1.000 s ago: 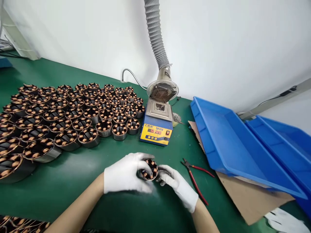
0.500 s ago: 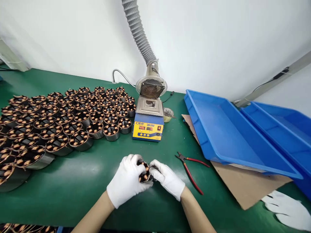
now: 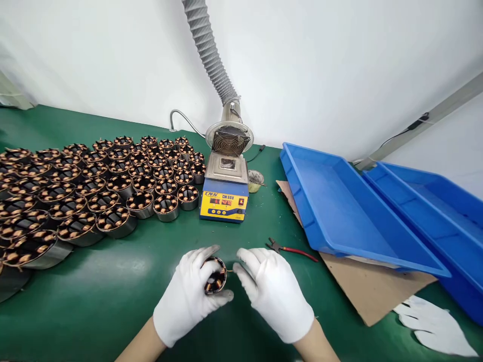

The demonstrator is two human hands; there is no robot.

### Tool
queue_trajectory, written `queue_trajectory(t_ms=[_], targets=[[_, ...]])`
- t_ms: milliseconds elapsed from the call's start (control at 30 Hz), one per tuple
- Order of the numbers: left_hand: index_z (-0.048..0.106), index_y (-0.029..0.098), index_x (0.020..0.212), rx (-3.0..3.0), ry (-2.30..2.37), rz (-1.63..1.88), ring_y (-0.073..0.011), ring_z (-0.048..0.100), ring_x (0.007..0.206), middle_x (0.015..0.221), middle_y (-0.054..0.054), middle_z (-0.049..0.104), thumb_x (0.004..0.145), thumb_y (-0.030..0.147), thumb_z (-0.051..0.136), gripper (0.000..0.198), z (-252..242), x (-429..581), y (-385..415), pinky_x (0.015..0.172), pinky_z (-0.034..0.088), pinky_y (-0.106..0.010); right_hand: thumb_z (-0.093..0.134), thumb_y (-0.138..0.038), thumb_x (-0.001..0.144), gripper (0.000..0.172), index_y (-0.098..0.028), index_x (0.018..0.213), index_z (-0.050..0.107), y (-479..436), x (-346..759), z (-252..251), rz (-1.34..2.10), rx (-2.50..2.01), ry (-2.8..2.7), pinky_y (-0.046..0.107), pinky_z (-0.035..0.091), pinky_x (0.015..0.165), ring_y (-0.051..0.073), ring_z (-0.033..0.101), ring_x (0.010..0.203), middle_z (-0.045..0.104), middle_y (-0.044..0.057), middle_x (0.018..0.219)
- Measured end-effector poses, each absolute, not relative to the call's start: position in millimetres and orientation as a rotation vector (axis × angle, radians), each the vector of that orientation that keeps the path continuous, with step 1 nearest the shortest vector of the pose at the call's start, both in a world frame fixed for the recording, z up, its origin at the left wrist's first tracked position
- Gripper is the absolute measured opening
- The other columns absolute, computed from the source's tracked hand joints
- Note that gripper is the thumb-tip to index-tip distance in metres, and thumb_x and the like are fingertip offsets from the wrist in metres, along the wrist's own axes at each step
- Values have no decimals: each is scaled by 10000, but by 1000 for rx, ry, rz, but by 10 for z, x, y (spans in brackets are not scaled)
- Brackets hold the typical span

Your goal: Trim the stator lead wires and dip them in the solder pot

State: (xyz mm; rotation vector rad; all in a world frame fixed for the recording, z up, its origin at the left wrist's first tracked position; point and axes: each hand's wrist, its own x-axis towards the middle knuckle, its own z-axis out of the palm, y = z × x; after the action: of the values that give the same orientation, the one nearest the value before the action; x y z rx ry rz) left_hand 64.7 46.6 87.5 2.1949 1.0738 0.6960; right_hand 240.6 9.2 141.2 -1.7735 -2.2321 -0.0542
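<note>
My left hand, in a white glove, is wrapped round a small round stator with copper windings, held just above the green mat. My right hand, also gloved, sits right beside it with thumb and forefinger pinched on a thin copper wire end sticking out of the stator. A yellow and blue solder pot stands straight ahead of both hands. Red-handled cutters lie just right of my right hand.
Several rows of like stators cover the left of the mat. A grey fume hose hangs over the pot. Two blue trays lean at the right on cardboard. A spare white glove lies at the bottom right.
The view has swung right and down. My left hand turned the stator on its side, and my right hand drew a little away from it, pinching the wire end.
</note>
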Motion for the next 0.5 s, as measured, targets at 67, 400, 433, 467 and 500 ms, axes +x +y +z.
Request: queue_trajectory(t_ms=[67, 400, 433, 467, 500], targets=[[597, 242, 1102, 2058, 1000, 828, -357, 443, 1209, 1293, -138, 533, 642, 481, 715, 531, 956, 633, 435, 992, 348, -475, 407, -205, 887, 193, -195, 956, 586, 16, 2366, 1470, 140, -1582, -2166, 321, 431, 746, 194, 589, 787, 647, 63, 845], [655, 214, 573, 883, 969, 1308, -191, 590, 585, 584, -16, 648, 650, 614, 641, 408, 1266, 717, 281, 600, 498, -305, 354, -286, 918, 445, -257, 1362, 372, 101, 1821, 1147, 1171, -1097, -1896, 347, 406, 968, 168, 462, 1209, 520, 39, 1286], [611, 209, 542, 763, 1006, 1348, -145, 533, 500, 519, 14, 592, 651, 599, 653, 407, 1320, 712, 316, 506, 465, -264, 326, -290, 925, 463, -232, 1384, 341, 178, 1694, 1073, 1185, -1093, -1882, 345, 398, 980, 168, 447, 1226, 511, 53, 1299], [560, 204, 518, 660, 1032, 1374, -106, 465, 438, 472, 43, 527, 635, 582, 679, 413, 1377, 703, 363, 432, 414, -228, 310, -298, 926, 481, -212, 1399, 317, 244, 1573, 1015, 1206, -1110, -1826, 342, 387, 991, 171, 432, 1242, 506, 66, 1307], [507, 200, 501, 574, 1047, 1398, -78, 404, 401, 444, 67, 465, 613, 566, 706, 432, 1431, 692, 416, 389, 366, -201, 315, -305, 923, 498, -216, 1412, 292, 289, 1467, 979, 1227, -1139, -1794, 333, 378, 1000, 172, 416, 1256, 496, 62, 1318]])
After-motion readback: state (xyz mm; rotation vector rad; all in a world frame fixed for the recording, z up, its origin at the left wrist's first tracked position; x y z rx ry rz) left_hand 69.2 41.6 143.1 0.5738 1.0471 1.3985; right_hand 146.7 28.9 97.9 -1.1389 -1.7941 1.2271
